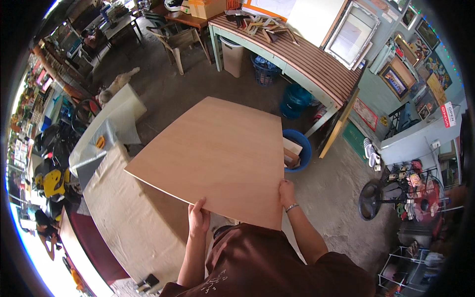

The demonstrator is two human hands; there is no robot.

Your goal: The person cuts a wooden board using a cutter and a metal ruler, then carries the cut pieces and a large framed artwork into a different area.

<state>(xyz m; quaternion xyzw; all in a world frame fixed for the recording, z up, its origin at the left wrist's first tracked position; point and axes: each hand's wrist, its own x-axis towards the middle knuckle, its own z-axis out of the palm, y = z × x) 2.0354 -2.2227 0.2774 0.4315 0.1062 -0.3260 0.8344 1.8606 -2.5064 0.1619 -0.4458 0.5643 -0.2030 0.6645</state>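
Observation:
A large flat plywood sheet (217, 153) spans the middle of the view, held out in front of my brown shirt. My left hand (199, 218) grips its near left edge, with the thumb on top and the fingers hidden beneath. On the right edge, my right hand (286, 192) is closed around the board, a bracelet at its wrist. The sheet's left corner overhangs a cloth-covered table (123, 208). Beyond its right edge stands a blue tub (306, 153) with wood or board pieces inside, partly covered by the sheet.
A slatted workbench (297, 47) with frame pieces stands ahead, a blue water jug (295, 101) and bin (231, 57) below it. Clear wrap (106, 123) lies on the left. A pedestal fan (429, 200) and shoes (372, 152) are at right. A dog (116, 86) lies far left.

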